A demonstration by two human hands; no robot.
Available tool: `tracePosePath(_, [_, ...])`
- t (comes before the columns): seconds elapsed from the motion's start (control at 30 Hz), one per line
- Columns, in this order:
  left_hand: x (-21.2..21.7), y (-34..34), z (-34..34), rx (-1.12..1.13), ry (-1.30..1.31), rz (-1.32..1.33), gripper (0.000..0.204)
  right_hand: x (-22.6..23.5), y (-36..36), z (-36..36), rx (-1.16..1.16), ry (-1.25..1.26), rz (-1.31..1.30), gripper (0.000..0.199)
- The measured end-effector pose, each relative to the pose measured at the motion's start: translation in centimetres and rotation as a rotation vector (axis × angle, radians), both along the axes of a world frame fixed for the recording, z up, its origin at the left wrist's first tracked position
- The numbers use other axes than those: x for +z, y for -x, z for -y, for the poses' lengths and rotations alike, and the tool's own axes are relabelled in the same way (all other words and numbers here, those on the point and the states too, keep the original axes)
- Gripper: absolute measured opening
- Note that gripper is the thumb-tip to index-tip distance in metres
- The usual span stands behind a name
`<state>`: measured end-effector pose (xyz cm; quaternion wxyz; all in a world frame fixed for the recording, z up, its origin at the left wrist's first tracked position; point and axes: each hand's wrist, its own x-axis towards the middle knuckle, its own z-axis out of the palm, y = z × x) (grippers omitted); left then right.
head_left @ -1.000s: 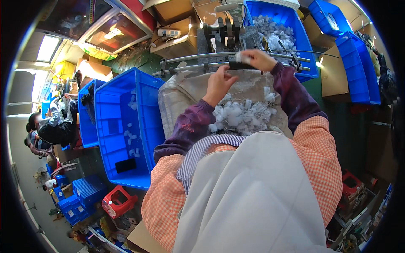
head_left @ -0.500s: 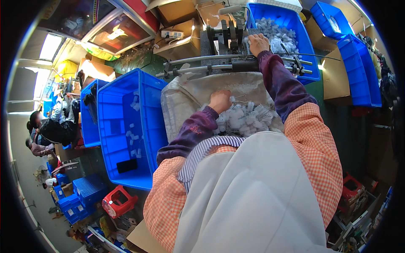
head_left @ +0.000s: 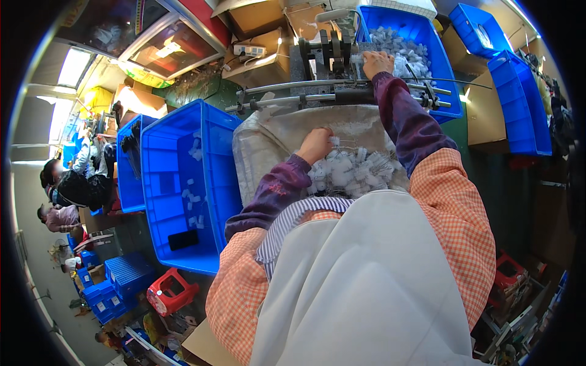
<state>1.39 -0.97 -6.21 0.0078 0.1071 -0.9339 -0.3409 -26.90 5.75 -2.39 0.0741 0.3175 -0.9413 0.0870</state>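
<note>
My left hand (head_left: 316,144) is above the cloth on my lap, its fingers closed on a small white plastic piece (head_left: 335,141) with thin wire-like pins. Beside it lies a heap of similar white plastic pieces (head_left: 354,171), many with fine pins sticking out. My right hand (head_left: 378,64) reaches far forward to the right side of a dark bench machine (head_left: 332,53). Its fingers are bent together close to the machine's wheel; what they hold is too small and hidden to make out.
Metal rods (head_left: 293,99) run across between me and the machine. A blue bin (head_left: 439,52) of white pieces stands behind my right hand. On the left, a large blue bin (head_left: 210,158) holds a few pieces and a black phone (head_left: 183,240). A red stool (head_left: 171,291) stands nearby.
My left hand has shifted slightly left and away from me, lifting a white piece clear of the heap. My right hand has moved a little to the right at the machine.
</note>
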Motion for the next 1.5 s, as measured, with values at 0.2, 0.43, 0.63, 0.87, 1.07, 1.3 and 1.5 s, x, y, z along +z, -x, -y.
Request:
tracePosePath(0.2, [0.8,-0.1,0.5,0.014,-0.083,-0.084,0.023,0.3,-1.3,-1.6,-0.017,0.052,0.003,0.031])
tracePosePath(0.43, [2.5,0.2,0.2,0.054,-0.148,-0.172,0.019,-0.4,-3.6,1.9,-0.005,0.026,-0.094,0.027])
tracePosePath(0.63, [3.2,0.3,0.2,0.071,-0.134,-0.183,0.018,-0.6,-5.0,3.6,0.041,0.064,-0.071,0.027])
tracePosePath(0.87, [5.2,0.2,0.4,0.139,-0.220,-0.237,0.018,0.7,-2.9,0.2,0.036,-0.061,-0.063,0.028])
tracePosePath(1.07, [6.5,1.5,-0.2,0.143,-0.289,-0.299,0.017,0.3,2.4,-2.0,0.039,-0.127,0.021,0.022])
tracePosePath(1.3, [8.2,3.3,-0.9,0.164,-0.216,-0.467,0.014,3.5,3.7,-6.1,-0.101,0.239,-0.141,0.024])
tracePosePath(1.5, [8.9,4.3,-1.7,0.216,-0.225,-0.572,0.012,5.6,-7.2,-6.6,0.801,0.284,0.808,0.032])
